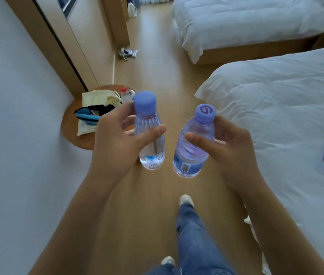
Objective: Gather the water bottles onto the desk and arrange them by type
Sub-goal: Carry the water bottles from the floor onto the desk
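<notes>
Bottles of clear ribbed plastic with smooth lilac caps: left hand (115, 139) grips one bottle (151, 135), right hand (228, 143) grips the other bottle (192, 147), tilted.

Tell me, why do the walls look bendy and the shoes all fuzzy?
Head view: the wide-angle lens bows the door frame and walls; the shoes and jeans blur, probably from walking; both bottles, left and right, stay fairly sharp; soft daylight, no harsh glare.
</notes>
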`<action>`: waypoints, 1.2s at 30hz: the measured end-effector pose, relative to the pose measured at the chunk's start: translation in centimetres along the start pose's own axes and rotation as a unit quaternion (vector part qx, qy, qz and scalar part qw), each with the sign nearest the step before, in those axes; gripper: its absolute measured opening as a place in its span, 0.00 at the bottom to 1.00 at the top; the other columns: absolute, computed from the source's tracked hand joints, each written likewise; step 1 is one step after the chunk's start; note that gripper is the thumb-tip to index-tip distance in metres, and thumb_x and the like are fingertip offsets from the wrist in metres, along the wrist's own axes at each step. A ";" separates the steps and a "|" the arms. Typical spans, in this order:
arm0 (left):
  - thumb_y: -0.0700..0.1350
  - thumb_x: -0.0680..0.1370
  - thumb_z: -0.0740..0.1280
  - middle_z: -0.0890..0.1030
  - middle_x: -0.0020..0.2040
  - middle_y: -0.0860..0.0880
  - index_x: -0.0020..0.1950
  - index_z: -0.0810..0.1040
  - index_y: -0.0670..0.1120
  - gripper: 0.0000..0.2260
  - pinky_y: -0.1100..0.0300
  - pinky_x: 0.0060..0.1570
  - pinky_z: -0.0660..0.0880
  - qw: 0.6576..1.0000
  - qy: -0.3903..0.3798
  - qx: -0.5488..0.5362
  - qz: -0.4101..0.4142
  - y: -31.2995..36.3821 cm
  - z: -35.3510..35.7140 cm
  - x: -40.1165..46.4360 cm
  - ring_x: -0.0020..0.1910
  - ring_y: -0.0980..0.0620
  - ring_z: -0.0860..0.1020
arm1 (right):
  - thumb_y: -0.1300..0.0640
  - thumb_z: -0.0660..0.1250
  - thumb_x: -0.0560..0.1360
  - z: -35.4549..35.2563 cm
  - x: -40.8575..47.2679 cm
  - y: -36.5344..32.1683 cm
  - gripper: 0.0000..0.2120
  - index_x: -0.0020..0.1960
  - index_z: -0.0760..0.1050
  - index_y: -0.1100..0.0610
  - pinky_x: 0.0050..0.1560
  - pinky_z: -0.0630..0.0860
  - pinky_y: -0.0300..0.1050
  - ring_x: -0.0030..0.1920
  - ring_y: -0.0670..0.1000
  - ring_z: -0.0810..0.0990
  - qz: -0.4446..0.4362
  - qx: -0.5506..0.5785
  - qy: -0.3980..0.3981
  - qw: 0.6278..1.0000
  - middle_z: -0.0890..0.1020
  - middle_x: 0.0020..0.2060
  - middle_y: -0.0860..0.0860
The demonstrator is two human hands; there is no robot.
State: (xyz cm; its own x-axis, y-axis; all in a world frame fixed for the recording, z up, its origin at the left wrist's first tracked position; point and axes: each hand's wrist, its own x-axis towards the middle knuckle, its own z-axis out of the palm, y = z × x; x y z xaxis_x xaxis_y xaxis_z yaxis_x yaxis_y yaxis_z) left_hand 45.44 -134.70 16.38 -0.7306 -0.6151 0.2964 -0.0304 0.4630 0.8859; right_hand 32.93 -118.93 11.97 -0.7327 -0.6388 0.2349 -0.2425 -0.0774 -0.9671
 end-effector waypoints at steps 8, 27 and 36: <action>0.47 0.67 0.79 0.84 0.48 0.62 0.56 0.81 0.54 0.19 0.73 0.44 0.76 1.000 0.014 0.004 -0.014 -5.7 6.2 22.0 0.49 0.64 0.82 | 0.48 0.74 0.69 -3.4 23.6 5.4 0.13 0.53 0.80 0.45 0.45 0.76 0.29 0.47 0.43 0.84 -0.023 -0.021 -0.013 0.999 0.85 0.44 0.40; 0.44 0.66 0.80 0.84 0.44 0.65 0.51 0.80 0.59 0.18 0.74 0.39 0.75 0.998 0.048 -0.039 -0.027 -20.4 12.8 71.1 0.46 0.67 0.82 | 0.40 0.72 0.64 -4.1 74.8 16.9 0.24 0.57 0.80 0.49 0.53 0.81 0.44 0.50 0.49 0.85 -0.018 -0.041 -0.038 0.998 0.86 0.47 0.44; 0.42 0.67 0.80 0.85 0.43 0.62 0.49 0.81 0.58 0.16 0.71 0.38 0.76 0.997 0.055 -0.041 -0.024 -27.2 12.6 95.5 0.44 0.63 0.83 | 0.50 0.77 0.67 -2.3 98.8 21.6 0.20 0.57 0.82 0.52 0.51 0.81 0.41 0.49 0.47 0.85 0.015 -0.025 -0.028 0.999 0.86 0.46 0.44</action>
State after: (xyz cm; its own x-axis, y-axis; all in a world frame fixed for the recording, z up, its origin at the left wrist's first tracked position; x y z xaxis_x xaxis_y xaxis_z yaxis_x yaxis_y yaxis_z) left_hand -32.09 -198.00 16.11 -0.6497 -0.7043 0.2862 -0.0047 0.3802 0.9249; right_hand -46.17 -181.95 14.49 -0.7033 -0.6829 0.1976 -0.2532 -0.0192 -0.9672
